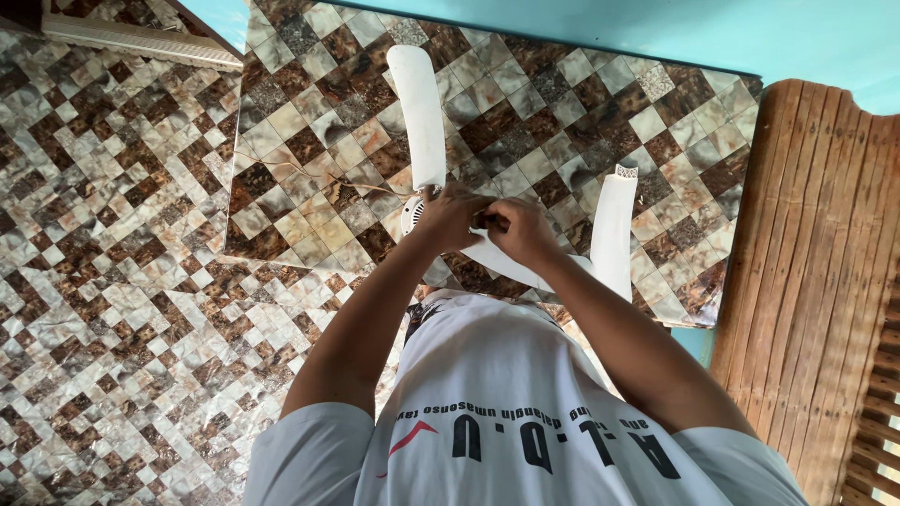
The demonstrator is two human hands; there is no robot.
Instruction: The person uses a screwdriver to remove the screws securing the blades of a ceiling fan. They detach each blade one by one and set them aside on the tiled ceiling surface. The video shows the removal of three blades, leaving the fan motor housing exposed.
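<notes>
Both hands meet at the hub of a white ceiling fan (pixel 419 214) lying on a worktop (pixel 309 122) tiled in brown and cream squares. The left hand (pixel 448 217) and right hand (pixel 521 230) close together over the hub, fingers curled on a small dark part. One blade (pixel 419 112) points toward the far edge, another blade (pixel 614 230) lies near the right edge. A wooden slatted bench (pixel 811 281) stands beside the right edge.

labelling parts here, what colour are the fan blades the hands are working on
White, plain, no pattern. The fan blades show best in the head view, against the brown and cream tiles.

Three white fan blades (pixel 419 112), two hands (pixel 448 217), one wire (pixel 309 173)
</notes>
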